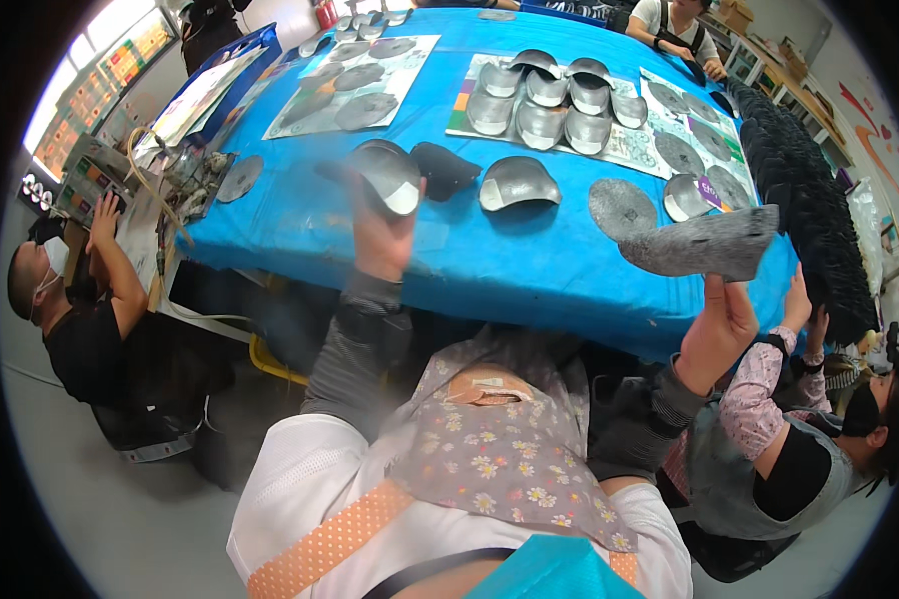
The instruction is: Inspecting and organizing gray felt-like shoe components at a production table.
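Observation:
My left hand [383, 245], a little blurred, grips a shiny grey curved cap-shaped piece [388, 175] above the near edge of the blue-covered table. Beside it is a black curved piece [445, 170]; I cannot tell whether the two touch. My right hand [721, 324] pinches the lower edge of a speckled grey curved flat piece [694, 248] over the right part of the table. A single shiny grey cap-shaped piece [519, 185] rests on the table between my hands. Partly behind the speckled piece lies a grey round disc [621, 208].
More cap-shaped pieces [541, 125] cluster on a printed sheet [456, 122]. Flat grey discs [367, 110] lie on another sheet at left. Stacked black pieces [794, 180] line the right edge. Co-workers sit at left [80, 319], right [799, 439] and far right [679, 35].

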